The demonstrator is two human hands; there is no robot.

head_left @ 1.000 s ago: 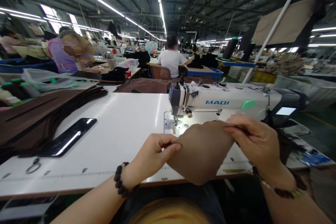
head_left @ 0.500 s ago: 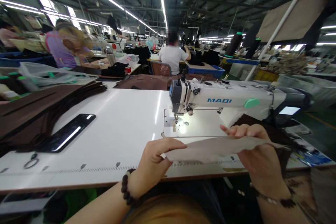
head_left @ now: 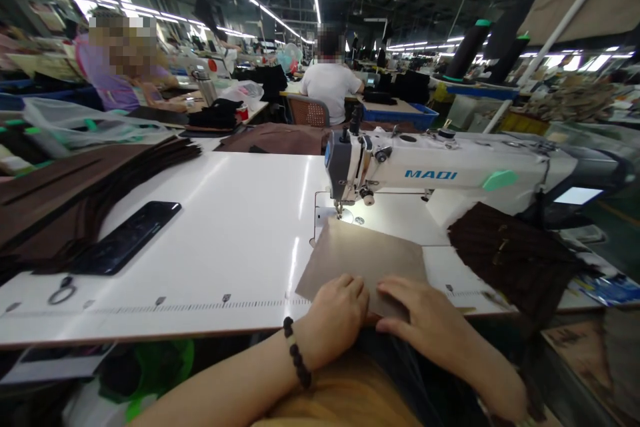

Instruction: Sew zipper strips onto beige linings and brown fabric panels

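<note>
A taupe fabric piece (head_left: 363, 253) lies on the white table, its far corner just in front of the sewing machine's (head_left: 425, 173) needle and presser foot. My left hand (head_left: 337, 313) has curled fingers closed on the near edge of the fabric. To its right, my right hand (head_left: 425, 317) rests at the near right part of the cloth, thumb and fingers apart; the thumb sits by the table's front edge. Light from the machine falls on the needle plate (head_left: 345, 215).
Dark brown fabric pieces (head_left: 505, 247) lie right of the machine bed. At left are a stack of brown panels (head_left: 75, 187), a black phone (head_left: 133, 237) and a ring (head_left: 61, 293). A printed ruler (head_left: 190, 304) runs along the front edge. Two people sit beyond.
The taupe fabric came down from being held up between both hands to lying flat before the needle. My hands moved closer together at its near edge, and the right hand's fingers spread.
</note>
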